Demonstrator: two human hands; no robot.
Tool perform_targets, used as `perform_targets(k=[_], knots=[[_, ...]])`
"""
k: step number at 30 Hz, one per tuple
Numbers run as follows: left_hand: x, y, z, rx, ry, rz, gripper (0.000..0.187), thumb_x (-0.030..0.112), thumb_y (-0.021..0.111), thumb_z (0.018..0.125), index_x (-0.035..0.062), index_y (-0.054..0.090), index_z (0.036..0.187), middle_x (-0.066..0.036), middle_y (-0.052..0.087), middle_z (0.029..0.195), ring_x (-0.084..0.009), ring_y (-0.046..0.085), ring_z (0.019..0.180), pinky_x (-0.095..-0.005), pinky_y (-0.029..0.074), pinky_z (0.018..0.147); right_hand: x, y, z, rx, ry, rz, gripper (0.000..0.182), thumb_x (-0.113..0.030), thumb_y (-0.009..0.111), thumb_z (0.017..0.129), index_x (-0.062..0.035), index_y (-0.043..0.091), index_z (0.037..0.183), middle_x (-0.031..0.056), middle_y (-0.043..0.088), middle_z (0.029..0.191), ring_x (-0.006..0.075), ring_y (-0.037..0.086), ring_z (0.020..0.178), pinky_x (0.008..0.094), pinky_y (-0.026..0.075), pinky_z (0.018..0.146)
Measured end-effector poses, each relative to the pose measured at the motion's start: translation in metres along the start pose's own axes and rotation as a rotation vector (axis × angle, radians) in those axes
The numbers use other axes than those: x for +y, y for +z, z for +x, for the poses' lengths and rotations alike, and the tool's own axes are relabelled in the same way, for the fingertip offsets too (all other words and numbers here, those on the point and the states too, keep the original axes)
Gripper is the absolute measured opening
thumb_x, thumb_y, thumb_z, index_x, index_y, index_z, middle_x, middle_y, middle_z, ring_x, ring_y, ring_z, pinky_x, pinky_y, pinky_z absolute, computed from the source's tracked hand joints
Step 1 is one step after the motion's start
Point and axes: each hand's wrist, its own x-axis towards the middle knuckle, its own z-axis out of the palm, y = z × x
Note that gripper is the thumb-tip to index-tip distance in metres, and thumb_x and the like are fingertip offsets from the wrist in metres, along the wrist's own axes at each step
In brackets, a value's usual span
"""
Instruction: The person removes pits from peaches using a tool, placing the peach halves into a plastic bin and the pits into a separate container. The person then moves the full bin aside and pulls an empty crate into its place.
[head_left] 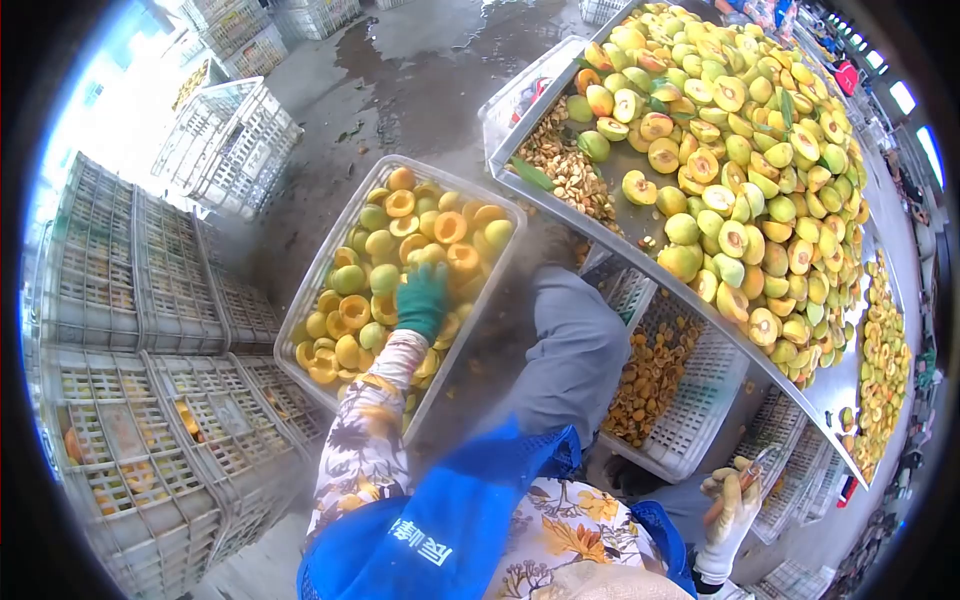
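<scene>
My left hand (422,302), in a green glove, lies on the fruit in a pale plastic crate (462,352), fingers stretched forward over it. Yellow and green apricot halves (451,227) fill this crate, many showing a hollow where the stone was. At the lower right, my right hand (732,515) wears a white glove with yellowed fingertips. It is closed around a small tool (765,466) with a shiny curved metal end and what looks like an orange-brown handle. This hand is held low beside my body, below the table edge and apart from the fruit.
A metal-edged table (640,262) at upper right carries heaped apricots (745,150) and a pile of stones (575,170). Under it stands a crate of darker orange halves (650,385). Stacked crates (140,400) line the left; more crates (230,145) stand on the wet floor (390,95).
</scene>
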Motion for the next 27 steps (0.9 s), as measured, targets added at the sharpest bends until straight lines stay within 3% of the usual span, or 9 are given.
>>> perform_targets(k=[6, 9, 10, 13, 15, 16, 23, 25, 27], knots=[[0.004, 0.021, 0.008, -0.196, -0.048, -0.071, 0.02, 0.016, 0.049, 0.086, 0.0144, 0.057, 0.103, -0.012, 0.06, 0.089, -0.0339, 0.062, 0.078, -0.0481, 0.05, 0.062, -0.001, -0.012, -0.006, 0.031, -0.023, 0.036, 0.041, -0.023, 0.055, 0.088, 0.0066, 0.047, 0.114, 0.0093, 0.06, 0.078, 0.0156, 0.057, 0.066, 0.0261, 0.046, 0.062], [-0.002, -0.013, 0.012, -0.229, -0.023, -0.287, 0.019, 0.011, 0.052, 0.082, 0.012, 0.06, 0.099, -0.012, 0.06, 0.091, -0.0321, 0.062, 0.079, -0.0458, 0.05, 0.066, 0.019, -0.022, -0.011, 0.061, 0.011, 0.067, 0.04, -0.023, 0.054, 0.088, 0.0066, 0.047, 0.114, 0.0097, 0.06, 0.077, 0.0156, 0.057, 0.065, 0.0259, 0.047, 0.062], [0.006, -0.037, 0.02, -0.271, -0.133, -0.253, 0.025, 0.009, 0.052, 0.08, 0.0113, 0.062, 0.104, -0.013, 0.062, 0.104, -0.0337, 0.062, 0.089, -0.042, 0.05, 0.075, 0.022, -0.021, -0.01, 0.077, 0.031, 0.084, 0.04, -0.023, 0.054, 0.088, 0.0067, 0.048, 0.113, 0.0098, 0.06, 0.076, 0.0156, 0.058, 0.065, 0.0258, 0.047, 0.062], [0.029, -0.023, 0.049, 0.074, -0.048, -0.453, 0.03, 0.014, 0.053, 0.082, 0.0154, 0.061, 0.11, -0.012, 0.059, 0.119, -0.0344, 0.057, 0.105, -0.0456, 0.045, 0.09, 0.017, -0.016, -0.004, 0.06, 0.041, 0.002, 0.04, -0.026, 0.051, 0.089, 0.0081, 0.049, 0.11, 0.0098, 0.06, 0.076, 0.0158, 0.058, 0.065, 0.0269, 0.047, 0.063], [0.055, -0.006, 0.072, 0.267, 0.135, -0.071, 0.027, 0.018, 0.052, 0.082, 0.0203, 0.058, 0.108, -0.007, 0.056, 0.116, -0.0317, 0.052, 0.107, -0.0555, 0.038, 0.094, 0.012, -0.009, 0.002, 0.034, -0.03, -0.041, 0.04, -0.027, 0.049, 0.09, 0.0091, 0.05, 0.108, 0.0097, 0.06, 0.074, 0.0158, 0.058, 0.065, 0.0273, 0.047, 0.064], [0.068, -0.017, 0.079, 0.018, 0.105, -0.084, 0.032, 0.025, 0.052, 0.083, 0.0238, 0.055, 0.115, -0.003, 0.053, 0.121, -0.0312, 0.044, 0.118, -0.0647, 0.027, 0.098, 0.01, -0.005, 0.004, 0.022, -0.068, -0.062, 0.04, -0.027, 0.048, 0.09, 0.0096, 0.051, 0.106, 0.0097, 0.06, 0.074, 0.0157, 0.058, 0.065, 0.0275, 0.047, 0.064], [0.028, 0.014, 0.084, 0.205, -0.163, -0.144, 0.052, 0.046, 0.046, 0.089, 0.0238, 0.042, 0.136, -0.014, 0.039, 0.142, -0.0373, 0.034, 0.129, -0.0607, 0.025, 0.1, 0.008, -0.008, 0.008, 0.057, 0.013, -0.076, 0.038, -0.028, 0.047, 0.092, 0.0075, 0.053, 0.103, 0.0102, 0.061, 0.076, 0.0178, 0.059, 0.066, 0.03, 0.047, 0.065], [0.011, 0.014, 0.106, 0.129, -0.369, -0.133, 0.055, 0.048, 0.047, 0.089, 0.0204, 0.043, 0.136, -0.015, 0.038, 0.142, -0.038, 0.035, 0.129, -0.0594, 0.026, 0.1, 0.007, -0.001, 0.011, 0.092, 0.068, -0.021, 0.033, -0.025, 0.047, 0.091, 0.0054, 0.055, 0.1, 0.0098, 0.061, 0.077, 0.0185, 0.059, 0.066, 0.0307, 0.047, 0.065], [0.028, 0.018, 0.103, -0.034, -0.354, -0.068, 0.055, 0.048, 0.047, 0.089, 0.0204, 0.042, 0.136, -0.015, 0.037, 0.143, -0.0392, 0.036, 0.128, -0.0595, 0.026, 0.1, 0.007, 0.005, 0.016, 0.032, -0.086, -0.131, 0.027, -0.022, 0.048, 0.09, 0.0037, 0.057, 0.094, 0.0088, 0.061, 0.076, 0.0182, 0.059, 0.067, 0.0308, 0.047, 0.065]])
